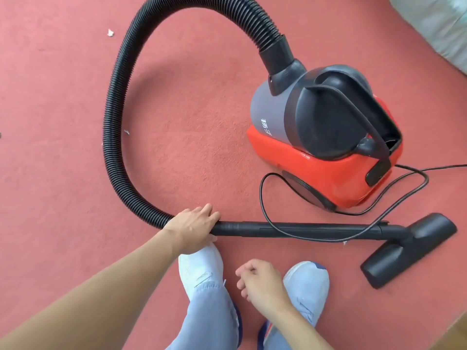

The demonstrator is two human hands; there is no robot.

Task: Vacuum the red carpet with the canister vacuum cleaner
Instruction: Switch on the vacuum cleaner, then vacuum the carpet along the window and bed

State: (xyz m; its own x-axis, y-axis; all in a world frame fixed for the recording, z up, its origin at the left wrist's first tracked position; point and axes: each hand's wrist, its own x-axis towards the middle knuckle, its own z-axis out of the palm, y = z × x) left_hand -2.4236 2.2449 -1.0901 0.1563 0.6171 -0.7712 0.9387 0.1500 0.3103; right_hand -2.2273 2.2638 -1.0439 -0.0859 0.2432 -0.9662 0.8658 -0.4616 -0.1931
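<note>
A red, grey and black canister vacuum (326,137) stands on the red carpet (192,127) to my right. Its black ribbed hose (113,122) loops up and left, then down to a black wand (298,229) lying flat across the carpet in front of my feet. The wand ends in a black floor nozzle (409,251) at the right. My left hand (194,227) is closed around the wand's left end, where the hose joins it. My right hand (257,279) hovers lower, fingers loosely curled, holding nothing.
The black power cord (278,223) loops over the wand and runs off to the right. Small white scraps (110,33) lie on the carpet at the upper left. My two white shoes (199,266) stand just behind the wand. A pale covered object (437,24) sits at the top right.
</note>
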